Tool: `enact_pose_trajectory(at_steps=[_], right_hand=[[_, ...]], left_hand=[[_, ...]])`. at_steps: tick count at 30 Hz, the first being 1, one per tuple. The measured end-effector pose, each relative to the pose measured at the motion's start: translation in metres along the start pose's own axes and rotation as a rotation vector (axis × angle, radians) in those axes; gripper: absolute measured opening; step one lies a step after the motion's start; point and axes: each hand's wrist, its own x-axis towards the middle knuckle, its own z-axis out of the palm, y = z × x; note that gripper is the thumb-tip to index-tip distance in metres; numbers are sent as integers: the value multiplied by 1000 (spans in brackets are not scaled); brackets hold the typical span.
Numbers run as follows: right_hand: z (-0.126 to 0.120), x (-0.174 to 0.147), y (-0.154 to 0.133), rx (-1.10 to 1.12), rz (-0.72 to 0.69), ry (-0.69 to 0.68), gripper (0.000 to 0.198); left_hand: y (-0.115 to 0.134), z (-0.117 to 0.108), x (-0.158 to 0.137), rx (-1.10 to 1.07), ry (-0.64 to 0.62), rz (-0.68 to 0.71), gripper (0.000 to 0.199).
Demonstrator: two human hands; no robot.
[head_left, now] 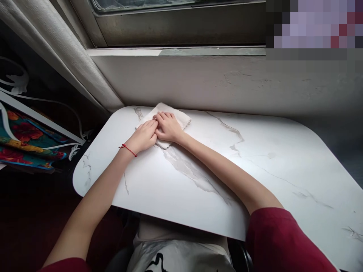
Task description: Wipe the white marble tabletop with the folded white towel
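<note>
A folded white cloth [179, 117] lies near the far left part of a white table [269, 139] with grey marbled veins. My left hand [146, 135], with a red string bracelet [129, 150] at the wrist, rests palm down on the cloth's left side. Its fingers lie flat, slightly bent. Beside it, my right hand [169, 128] presses flat on the middle of the cloth, its fingers and thumb touching the left hand. Both palms are hidden.
Behind the table stands a wall [181, 79] with a window frame [181, 24] above. A pale curtain [65, 49] hangs at left, near a white metal frame [42, 117] and flowered fabric [25, 132]. The table's front edge is close to my body.
</note>
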Motion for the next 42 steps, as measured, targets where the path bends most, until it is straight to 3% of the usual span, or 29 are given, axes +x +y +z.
enact_pose_trajectory(at_steps=[3, 6, 10, 15, 19, 23, 26, 33, 38, 42], right_hand=[[4, -4, -22, 26, -63, -21, 45], [10, -11, -51, 58, -137, -40, 43], [16, -19, -83, 164, -270, -93, 39], [11, -24, -99, 454, -522, -246, 41], [6, -28, -107, 510, -608, -332, 32], [5, -38, -123, 317, -747, -298, 27], [3, -48, -134, 126, -834, -243, 31], [-11, -58, -144, -6, -795, -241, 36], [4, -57, -152, -9, -763, -214, 42], [17, -57, -145, -9, -754, -165, 43]], left_hand=[[5, -13, -24, 62, -50, -64, 33], [8, -15, -62, 113, -6, -119, 33], [22, 3, -119, 119, 187, -219, 44], [64, 32, -167, 236, 362, -450, 45], [87, 36, -189, 278, 375, -517, 38], [86, 28, -209, 295, 310, -556, 35], [76, 19, -222, 253, 296, -604, 31], [72, 7, -230, 219, 325, -691, 34], [72, 24, -214, 244, 378, -721, 51], [50, 40, -200, 182, 464, -683, 60]])
